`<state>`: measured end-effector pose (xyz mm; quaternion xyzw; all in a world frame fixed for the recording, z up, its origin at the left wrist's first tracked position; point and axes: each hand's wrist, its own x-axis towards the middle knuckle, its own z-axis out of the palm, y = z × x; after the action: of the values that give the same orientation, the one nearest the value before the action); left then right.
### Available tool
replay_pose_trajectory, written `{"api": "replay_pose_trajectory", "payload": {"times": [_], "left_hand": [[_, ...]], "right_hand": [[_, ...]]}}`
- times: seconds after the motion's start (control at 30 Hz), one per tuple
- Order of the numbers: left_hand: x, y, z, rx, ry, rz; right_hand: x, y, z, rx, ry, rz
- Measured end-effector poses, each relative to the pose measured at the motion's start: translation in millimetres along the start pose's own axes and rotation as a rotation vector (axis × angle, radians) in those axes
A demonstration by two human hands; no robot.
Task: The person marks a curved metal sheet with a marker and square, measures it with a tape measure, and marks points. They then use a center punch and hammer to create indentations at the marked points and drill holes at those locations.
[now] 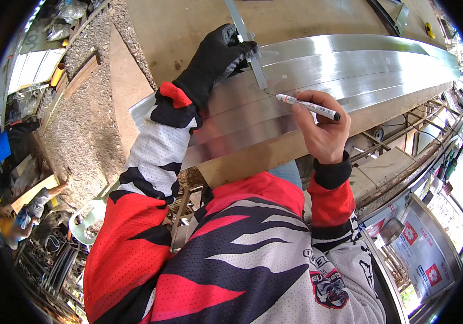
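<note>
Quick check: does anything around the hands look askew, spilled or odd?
One mismatch: the left hand, holding a flat metal tool, wears a black glove, while the right hand, holding the marker, is bare. I see no obvious spill or damage nearby.

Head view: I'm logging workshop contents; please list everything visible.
worktable: one, tan, top
metal strips: several, silver, on worktable
marker: one, white and black, centre
measuring tool: one, silver, upper centre
small item: one, yellow, top right
bar: one, black, top right
chair: one, green, lower left
printed panels: at least two, silver and red, lower right
co-worker: one, blurred, lower left
clutter: uncountable, mixed, both edges
jersey: one, red, black and white, bottom
left hand: one, black glove, holding measuring tool
right hand: one, bare, holding marker
</note>
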<state>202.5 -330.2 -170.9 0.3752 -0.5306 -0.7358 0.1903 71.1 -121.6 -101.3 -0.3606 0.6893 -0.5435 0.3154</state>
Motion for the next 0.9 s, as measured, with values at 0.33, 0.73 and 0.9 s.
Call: {"api": "replay_pose_trajectory", "payload": {"times": [0.33,0.73,0.9], "left_hand": [[1.8,-1.7,-1.8,0.015,0.004,-0.021],[3.9,-7.5,-4.2,-0.002,0.022,-0.028],[2.8,-5.4,-2.5,0.013,0.022,-0.021]], "right_hand": [[5.1,0.8,8.7,-0.090,0.000,-0.011],[5.9,-2.0,11.1,-0.146,-0.029,-0.040],[5.5,0.3,12.0,-0.158,-0.026,-0.057]]}}
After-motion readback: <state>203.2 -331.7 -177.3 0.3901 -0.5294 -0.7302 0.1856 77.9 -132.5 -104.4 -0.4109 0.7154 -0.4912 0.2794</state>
